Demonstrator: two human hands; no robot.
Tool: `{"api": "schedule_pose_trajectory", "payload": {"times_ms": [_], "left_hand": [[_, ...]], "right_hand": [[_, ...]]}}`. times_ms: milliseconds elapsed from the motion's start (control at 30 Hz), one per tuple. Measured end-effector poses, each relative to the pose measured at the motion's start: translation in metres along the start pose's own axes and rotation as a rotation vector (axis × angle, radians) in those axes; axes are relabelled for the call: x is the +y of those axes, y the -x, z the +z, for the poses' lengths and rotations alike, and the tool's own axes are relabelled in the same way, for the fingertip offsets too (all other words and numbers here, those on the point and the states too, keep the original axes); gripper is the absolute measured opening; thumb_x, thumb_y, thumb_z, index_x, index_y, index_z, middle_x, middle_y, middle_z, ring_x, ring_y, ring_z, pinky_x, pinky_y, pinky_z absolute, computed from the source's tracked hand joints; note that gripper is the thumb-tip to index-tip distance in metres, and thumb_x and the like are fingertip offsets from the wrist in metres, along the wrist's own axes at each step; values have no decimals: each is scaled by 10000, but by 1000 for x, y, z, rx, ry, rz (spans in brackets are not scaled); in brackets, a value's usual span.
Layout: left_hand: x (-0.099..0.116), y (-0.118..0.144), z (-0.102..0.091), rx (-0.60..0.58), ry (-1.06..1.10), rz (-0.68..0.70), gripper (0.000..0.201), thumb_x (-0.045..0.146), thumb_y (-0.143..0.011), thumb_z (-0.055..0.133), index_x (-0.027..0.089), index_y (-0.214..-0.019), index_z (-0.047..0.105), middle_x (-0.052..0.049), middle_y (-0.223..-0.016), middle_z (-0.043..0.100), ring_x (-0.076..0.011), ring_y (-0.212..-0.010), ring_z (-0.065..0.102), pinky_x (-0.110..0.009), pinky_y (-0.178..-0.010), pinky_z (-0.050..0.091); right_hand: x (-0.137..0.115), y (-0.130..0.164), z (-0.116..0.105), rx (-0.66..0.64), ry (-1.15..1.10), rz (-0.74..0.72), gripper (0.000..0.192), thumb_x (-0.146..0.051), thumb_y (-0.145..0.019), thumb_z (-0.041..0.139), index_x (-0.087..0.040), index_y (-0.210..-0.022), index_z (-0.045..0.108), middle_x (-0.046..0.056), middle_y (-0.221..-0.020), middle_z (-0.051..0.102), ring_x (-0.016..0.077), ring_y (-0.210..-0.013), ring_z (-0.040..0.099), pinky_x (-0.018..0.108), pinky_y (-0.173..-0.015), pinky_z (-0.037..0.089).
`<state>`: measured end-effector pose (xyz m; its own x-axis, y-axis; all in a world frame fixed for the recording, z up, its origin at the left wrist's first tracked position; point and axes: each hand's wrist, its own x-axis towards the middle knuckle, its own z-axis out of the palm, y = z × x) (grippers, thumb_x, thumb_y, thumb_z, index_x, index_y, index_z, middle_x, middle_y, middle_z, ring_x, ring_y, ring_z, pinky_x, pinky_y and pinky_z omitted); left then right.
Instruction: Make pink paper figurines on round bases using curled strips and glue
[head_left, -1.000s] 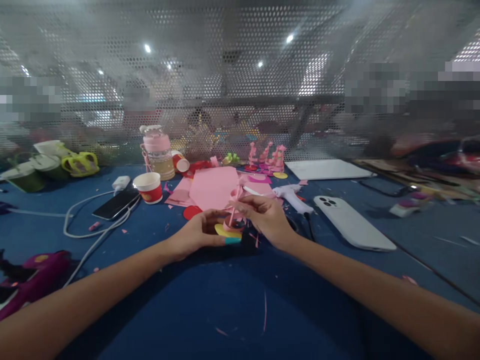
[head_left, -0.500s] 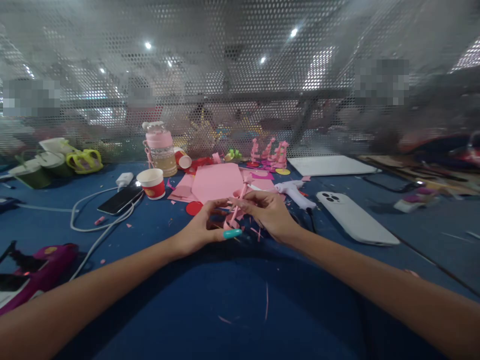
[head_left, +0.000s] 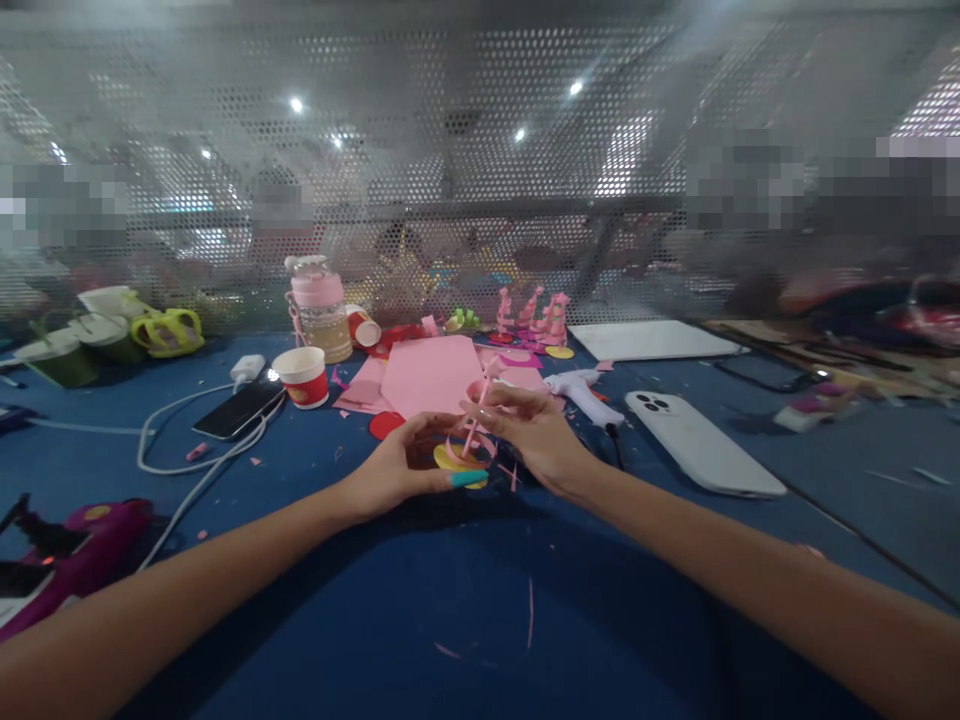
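Nearest, low on the left: a purple glue gun (head_left: 75, 560) lying on the blue table (head_left: 465, 620), thin pink paper slivers (head_left: 529, 625) scattered in front of the arms. Mid-table, both hands meet on a small pink paper piece (head_left: 474, 425) standing on a yellow disc (head_left: 452, 460). Left hand (head_left: 397, 465) pinches the disc at its edge, thumb with a teal nail on top; right hand (head_left: 536, 430) has fingertips closed on the upright pink strip, just above the disc. Piece sits just off the table surface, centre of view. Right of the hands: white glue gun (head_left: 581, 395), then a white phone (head_left: 701, 440) face down, near but apart. Left: red paper cup (head_left: 301, 375), dark phone (head_left: 236, 410) with white cable (head_left: 176, 465). Behind the hands: pink paper sheets (head_left: 431, 375), red disc (head_left: 385, 424) partly under them. Farther back: pink bottle (head_left: 319, 310), row of finished pink paper figures (head_left: 532, 315), white board (head_left: 652, 340), all against a perforated metal screen (head_left: 480, 150).
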<state>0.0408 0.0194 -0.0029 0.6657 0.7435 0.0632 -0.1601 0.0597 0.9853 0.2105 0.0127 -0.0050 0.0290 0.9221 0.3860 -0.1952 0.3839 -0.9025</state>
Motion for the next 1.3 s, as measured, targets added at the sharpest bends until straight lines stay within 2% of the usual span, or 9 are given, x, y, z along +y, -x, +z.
{"api": "schedule_pose_trajectory", "payload": {"times_ms": [167,233,367,467,600,733,967,1167,1300], "left_hand": [[-1,1,1,-5,-21,-27,680,142,-485,781,207,-1086,469,-102,-1151,540,-256,-1006,559,-391,-853,439],[0,1,2,39,-44,22,736,199,-480,786,219,-1135,451,-108,-1215,488,-280,-1084,498,-401,-884,415],[1,0,1,191,-103,188,560,295,-606,710,208,-1123,513,-86,-1282,433,-265,-1204,367,-373,-964,350],[-1,-1,0,188,-109,205,470,225,-628,693,203,-1078,558,-69,-1201,519,-236,-1157,427,-354,-958,364],[-1,0,3,210,-93,203,534,170,-589,712,179,-1099,552,-66,-1096,595,-212,-1034,532,-353,-932,395],[0,-1,5,281,-137,202,528,167,-575,719,137,-1077,559,-57,-906,662,-189,-899,594,-349,-879,438],[-1,-6,3,410,-81,214,467,112,-497,744,120,-939,592,-14,-760,664,-144,-763,614,-302,-773,487],[-5,-10,-5,415,-13,221,372,137,-532,732,116,-863,563,10,-684,651,-102,-648,606,-259,-699,485],[-4,-11,-5,408,20,197,429,93,-484,741,123,-865,548,27,-680,646,-90,-642,600,-234,-674,479]], "right_hand": [[-1,2,2,4,40,22,214,-337,-506,748,-205,-555,587,-49,-609,523,97,-601,492,295,-624,452],[-3,3,3,-30,64,29,214,-345,-535,732,-198,-546,576,-41,-623,518,98,-608,488,292,-627,450],[-1,4,1,-79,175,-5,205,-359,-565,710,-192,-584,593,-14,-684,543,125,-671,521,322,-691,444],[5,5,0,-101,313,-79,227,-403,-560,702,-196,-585,615,20,-746,577,167,-755,543,365,-752,424],[11,8,1,-131,486,-103,247,-449,-611,653,-203,-597,638,59,-819,607,221,-852,535,421,-789,392],[10,10,2,-169,562,-113,231,-434,-653,616,-206,-638,649,56,-820,620,228,-861,531,431,-806,367],[11,9,-1,-183,580,-92,257,-433,-670,603,-186,-720,653,57,-824,612,211,-838,546,373,-767,389],[10,9,0,-204,617,-80,233,-402,-667,630,-176,-724,631,42,-788,618,181,-785,559,340,-746,401],[12,10,0,-205,666,-99,232,-407,-680,617,-177,-684,645,56,-832,612,188,-817,542,349,-760,389]]}}
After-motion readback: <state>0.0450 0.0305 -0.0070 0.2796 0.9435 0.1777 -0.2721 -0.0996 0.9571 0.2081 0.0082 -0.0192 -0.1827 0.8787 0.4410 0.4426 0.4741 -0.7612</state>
